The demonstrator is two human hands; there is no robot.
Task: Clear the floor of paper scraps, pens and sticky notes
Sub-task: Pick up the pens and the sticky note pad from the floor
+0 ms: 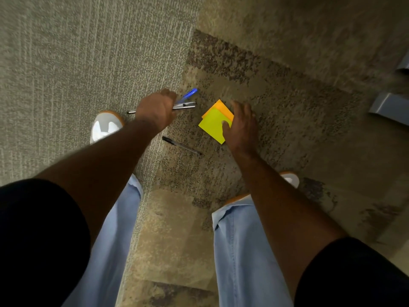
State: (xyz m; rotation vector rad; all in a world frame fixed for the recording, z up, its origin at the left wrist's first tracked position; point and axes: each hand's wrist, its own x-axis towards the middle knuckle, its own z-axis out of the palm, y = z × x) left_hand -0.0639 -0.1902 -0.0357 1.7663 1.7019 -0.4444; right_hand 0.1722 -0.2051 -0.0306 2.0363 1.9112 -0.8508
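On the carpet between the person's shoes, one black pen (181, 145) lies loose, not yet picked up. Left hand (156, 110): grip closed around two pens, a blue pen (189, 94) and a silver-clipped pen (184, 105), both sticking out past the fist. Right hand (241, 127): thumb on top of a yellow-green sticky note (212, 126), with an orange sticky note (220, 107) under it; notes pinched at one edge, apparently lifted off the floor.

Risks, as I judge them: the edge pinch is thin, so the lower note could slide free if the hand tilts. Reaching for the black pen with the full left fist could let a held pen slip.

Floor: patterned carpet (287, 103), pale grey striped tile to the left, mottled brown to the right. Grey furniture base (389, 107) at the right edge. No scraps in view. Frame slightly motion-blurred.
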